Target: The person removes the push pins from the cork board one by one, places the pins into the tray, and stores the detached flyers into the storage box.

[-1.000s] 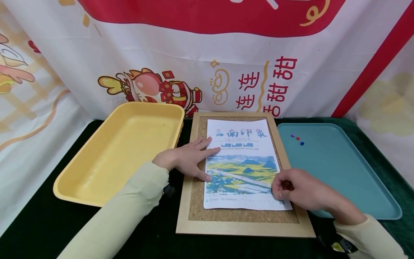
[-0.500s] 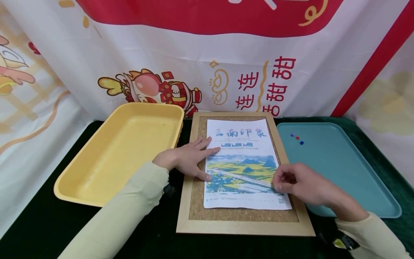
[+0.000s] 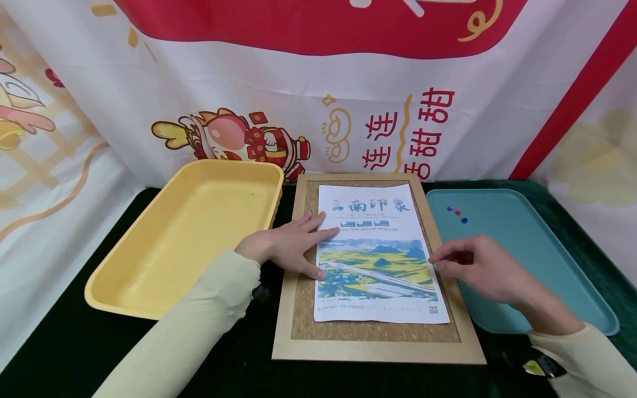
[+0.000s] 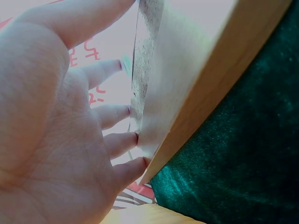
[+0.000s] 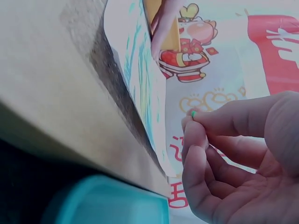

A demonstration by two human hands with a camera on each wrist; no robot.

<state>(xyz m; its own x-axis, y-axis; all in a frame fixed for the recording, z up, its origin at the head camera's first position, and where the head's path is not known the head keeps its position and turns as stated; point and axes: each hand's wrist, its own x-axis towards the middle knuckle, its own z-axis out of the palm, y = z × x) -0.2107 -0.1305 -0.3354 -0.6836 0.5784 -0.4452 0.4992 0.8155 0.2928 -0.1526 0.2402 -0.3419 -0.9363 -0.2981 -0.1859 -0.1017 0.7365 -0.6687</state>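
Observation:
A printed sheet of paper (image 3: 378, 309) with a landscape picture lies on a wood-framed cork board (image 3: 378, 350). My left hand (image 3: 293, 246) rests with spread fingers on the sheet's left edge and the board. In the left wrist view its fingers are straight, with the fingertips at the board. Over the right edge of the sheet, my right hand (image 3: 485, 271) pinches a tiny green pushpin between thumb and forefinger. Only a bit of the green pushpin (image 5: 193, 114) shows in the right wrist view; the fingertips there are apart from the paper.
On the left stands a deep yellow tray (image 3: 174, 237). A teal tray (image 3: 527, 249) lies to the right, with a few small pins near its far left corner, among them a red pin (image 3: 458, 212) and a blue pin (image 3: 464, 220). Behind hangs a printed cloth (image 3: 249, 72).
My right hand has moved up and to the right, from the sheet's lower right part to its right edge, uncovering the lower corner. My left hand has stayed put.

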